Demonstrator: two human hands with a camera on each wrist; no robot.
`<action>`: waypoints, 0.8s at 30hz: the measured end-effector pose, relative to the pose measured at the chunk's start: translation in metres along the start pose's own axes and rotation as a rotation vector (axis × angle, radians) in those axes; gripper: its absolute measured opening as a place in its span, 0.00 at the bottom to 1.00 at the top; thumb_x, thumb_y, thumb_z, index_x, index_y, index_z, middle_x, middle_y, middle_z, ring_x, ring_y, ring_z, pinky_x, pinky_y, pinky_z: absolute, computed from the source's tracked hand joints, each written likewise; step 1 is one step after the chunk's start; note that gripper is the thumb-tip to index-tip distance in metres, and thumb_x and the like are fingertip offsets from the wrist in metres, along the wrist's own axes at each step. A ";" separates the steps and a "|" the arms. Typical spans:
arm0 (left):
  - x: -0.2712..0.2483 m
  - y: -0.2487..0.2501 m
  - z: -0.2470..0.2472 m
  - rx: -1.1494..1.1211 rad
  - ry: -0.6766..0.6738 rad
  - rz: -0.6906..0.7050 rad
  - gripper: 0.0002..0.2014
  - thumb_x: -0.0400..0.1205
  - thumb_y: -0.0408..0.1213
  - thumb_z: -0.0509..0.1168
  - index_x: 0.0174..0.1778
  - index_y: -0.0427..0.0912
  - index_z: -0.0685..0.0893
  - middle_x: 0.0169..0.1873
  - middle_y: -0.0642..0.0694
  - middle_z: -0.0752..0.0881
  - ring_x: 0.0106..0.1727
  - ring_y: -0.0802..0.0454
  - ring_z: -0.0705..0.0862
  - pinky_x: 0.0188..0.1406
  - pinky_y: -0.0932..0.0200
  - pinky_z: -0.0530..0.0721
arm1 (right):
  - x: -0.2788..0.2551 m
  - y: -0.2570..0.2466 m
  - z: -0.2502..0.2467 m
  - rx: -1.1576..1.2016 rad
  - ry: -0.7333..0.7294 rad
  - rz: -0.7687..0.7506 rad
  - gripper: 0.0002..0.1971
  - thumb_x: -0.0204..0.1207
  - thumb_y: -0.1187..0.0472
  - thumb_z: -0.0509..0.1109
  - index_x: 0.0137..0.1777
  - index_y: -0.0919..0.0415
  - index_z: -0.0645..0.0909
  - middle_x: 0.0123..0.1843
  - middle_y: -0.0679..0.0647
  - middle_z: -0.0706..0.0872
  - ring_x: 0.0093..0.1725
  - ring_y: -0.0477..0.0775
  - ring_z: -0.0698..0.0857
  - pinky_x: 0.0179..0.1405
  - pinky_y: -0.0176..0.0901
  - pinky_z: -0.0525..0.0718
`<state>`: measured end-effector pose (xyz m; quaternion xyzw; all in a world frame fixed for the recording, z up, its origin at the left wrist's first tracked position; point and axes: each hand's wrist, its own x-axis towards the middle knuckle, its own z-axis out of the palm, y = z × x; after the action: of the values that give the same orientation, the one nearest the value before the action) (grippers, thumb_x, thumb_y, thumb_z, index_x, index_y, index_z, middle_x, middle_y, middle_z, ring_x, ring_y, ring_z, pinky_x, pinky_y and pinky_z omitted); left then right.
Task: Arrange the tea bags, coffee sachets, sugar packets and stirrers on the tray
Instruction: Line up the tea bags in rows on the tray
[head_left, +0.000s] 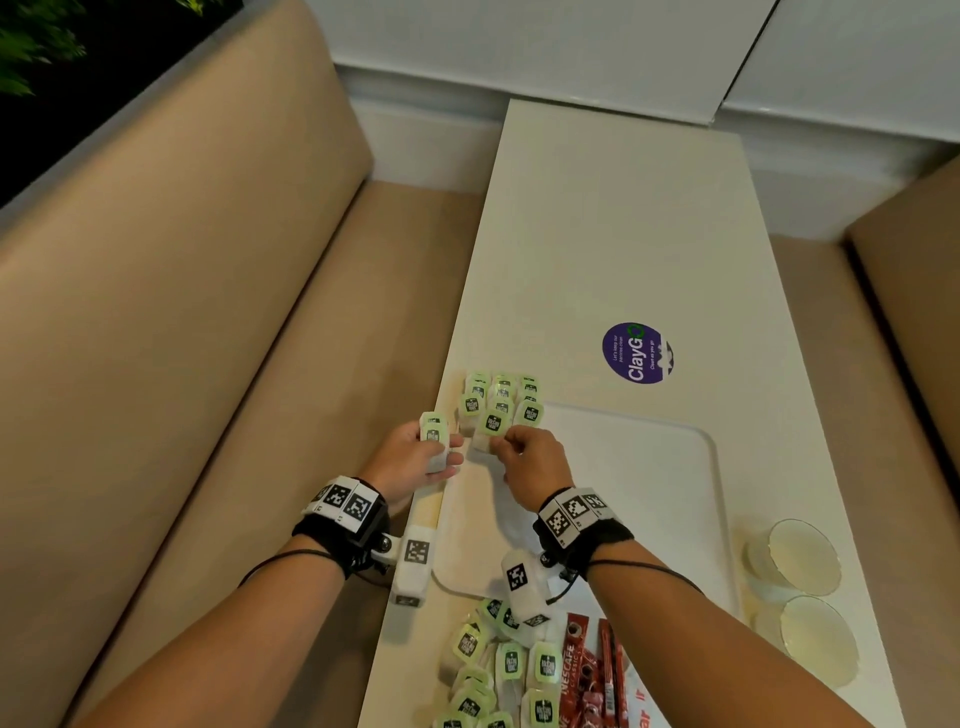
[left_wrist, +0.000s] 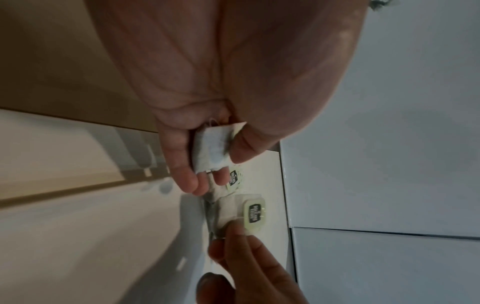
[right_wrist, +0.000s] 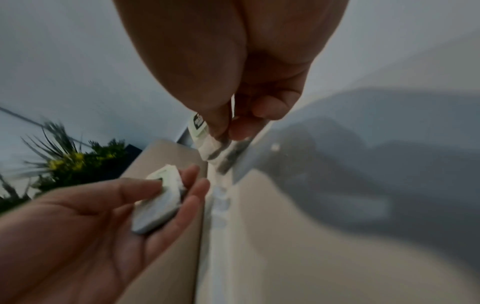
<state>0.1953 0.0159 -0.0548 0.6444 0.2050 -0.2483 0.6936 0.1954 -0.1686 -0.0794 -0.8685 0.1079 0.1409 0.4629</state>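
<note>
From the head view, a white tray (head_left: 649, 467) lies on the pale counter (head_left: 613, 234). A cluster of tea bags (head_left: 501, 402) with green tags sits at the tray's far left corner. The left hand (head_left: 415, 460) hovers at the counter's left edge, thumb and fingers gripping a small stack of tea bags (head_left: 435, 441). The right hand (head_left: 530, 462) pinches the near tea bag (head_left: 491, 428) of the cluster. More loose tea bags (head_left: 498, 670) and red coffee sachets (head_left: 592, 670) lie on the counter nearest the person, and two glasses (head_left: 800, 587) stand right of the tray.

In the left wrist view, the left hand's fingers (left_wrist: 182, 164) and thumb clamp the white stack (left_wrist: 213, 148); beyond, the right hand's fingertips (left_wrist: 233, 234) nip a tagged bag (left_wrist: 249, 214).

In the right wrist view (blurred), the right thumb and forefinger (right_wrist: 221, 123) pinch the bag (right_wrist: 205, 131) just below its tag, while the left hand (right_wrist: 103, 216) holds its stack (right_wrist: 161, 203) beside the counter edge.
</note>
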 end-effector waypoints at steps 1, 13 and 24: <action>0.000 -0.001 -0.002 0.007 -0.003 -0.005 0.15 0.88 0.22 0.54 0.66 0.36 0.79 0.57 0.40 0.88 0.54 0.45 0.88 0.56 0.51 0.88 | 0.001 0.002 0.002 -0.022 -0.026 0.005 0.12 0.84 0.56 0.70 0.40 0.59 0.87 0.37 0.55 0.90 0.40 0.61 0.89 0.48 0.57 0.89; 0.000 -0.012 -0.011 0.179 0.013 0.053 0.15 0.86 0.22 0.60 0.57 0.47 0.85 0.54 0.53 0.92 0.54 0.56 0.88 0.44 0.66 0.83 | 0.020 -0.009 0.016 -0.173 -0.088 0.031 0.14 0.82 0.52 0.72 0.35 0.54 0.85 0.32 0.49 0.84 0.37 0.55 0.84 0.41 0.45 0.82; 0.005 -0.020 -0.006 0.041 0.076 0.043 0.05 0.86 0.26 0.66 0.51 0.38 0.86 0.51 0.37 0.90 0.48 0.47 0.88 0.44 0.58 0.88 | 0.022 -0.012 0.020 -0.217 -0.019 0.092 0.12 0.81 0.46 0.71 0.39 0.52 0.83 0.41 0.52 0.89 0.45 0.58 0.88 0.47 0.49 0.87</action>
<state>0.1874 0.0205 -0.0740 0.6718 0.2123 -0.2129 0.6770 0.2169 -0.1464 -0.0882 -0.9064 0.1271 0.1810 0.3600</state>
